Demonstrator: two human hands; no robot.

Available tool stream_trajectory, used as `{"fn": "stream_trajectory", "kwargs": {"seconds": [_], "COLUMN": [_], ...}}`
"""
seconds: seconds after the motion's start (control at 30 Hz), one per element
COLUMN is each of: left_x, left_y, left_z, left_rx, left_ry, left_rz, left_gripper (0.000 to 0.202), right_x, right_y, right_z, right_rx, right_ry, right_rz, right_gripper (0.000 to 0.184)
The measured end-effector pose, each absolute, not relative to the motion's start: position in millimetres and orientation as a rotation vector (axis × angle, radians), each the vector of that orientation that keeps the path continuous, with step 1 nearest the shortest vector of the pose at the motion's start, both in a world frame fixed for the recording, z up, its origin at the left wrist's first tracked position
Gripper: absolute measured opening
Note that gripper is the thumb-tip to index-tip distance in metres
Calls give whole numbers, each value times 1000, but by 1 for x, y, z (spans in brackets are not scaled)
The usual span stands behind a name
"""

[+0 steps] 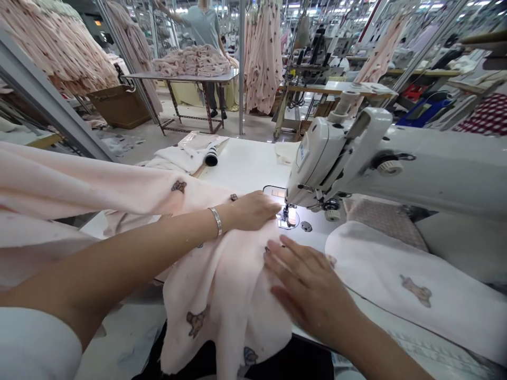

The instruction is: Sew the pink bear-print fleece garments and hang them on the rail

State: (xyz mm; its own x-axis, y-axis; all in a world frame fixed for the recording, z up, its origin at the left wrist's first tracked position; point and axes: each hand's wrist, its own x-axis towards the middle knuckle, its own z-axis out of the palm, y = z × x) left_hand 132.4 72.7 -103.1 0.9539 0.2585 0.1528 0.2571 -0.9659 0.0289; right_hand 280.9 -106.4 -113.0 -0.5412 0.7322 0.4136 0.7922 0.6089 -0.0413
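Pale pink plush fabric (237,274) printed with small bears drapes over the front edge of the sewing table and runs off to the left. My left hand (255,210), with a silver bracelet at the wrist, is closed on this fabric just left of the presser foot (285,215). On the fabric's right side lies my right hand (307,277), fingers stretched and apart, slightly blurred, holding nothing. A white sewing machine (320,153) stands over the work, its needle area lit. Whether the fabric is under the foot is hard to see.
Another pink bear-print piece (396,264) lies right of the needle. A dark striped cone (211,156) rests on the table's back left. Beyond, a person (203,26) stands behind a table (182,76) with stacked pink fabric. A metal post (47,95) slants at left.
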Motion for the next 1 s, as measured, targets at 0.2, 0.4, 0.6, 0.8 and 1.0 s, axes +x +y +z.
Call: {"fn": "stream_trajectory", "kwargs": {"seconds": [0.2,0.4,0.6,0.8,1.0], "left_x": [121,122,135,127,96], "left_y": [51,51,51,10,-33], "left_z": [-106,-103,-92,-76,-96], "left_rx": [3117,3121,3160,2842,2729], "left_ry": [386,404,462,983,881], "left_rz": [171,99,124,535,464], "left_gripper": [18,17,9,12,17], "right_x": [261,264,266,276,277], "right_y": [-138,-150,-145,-111,-97], "right_z": [-116,-120,-117,-118,-125], "right_rx": [-1138,-1227,-1218,-1321,-1349], "right_ry": [-2475,-2200,-2208,-2318,-2345], "right_rz": [-53,50,99,-144,-160], "right_gripper": [28,21,17,31,18]}}
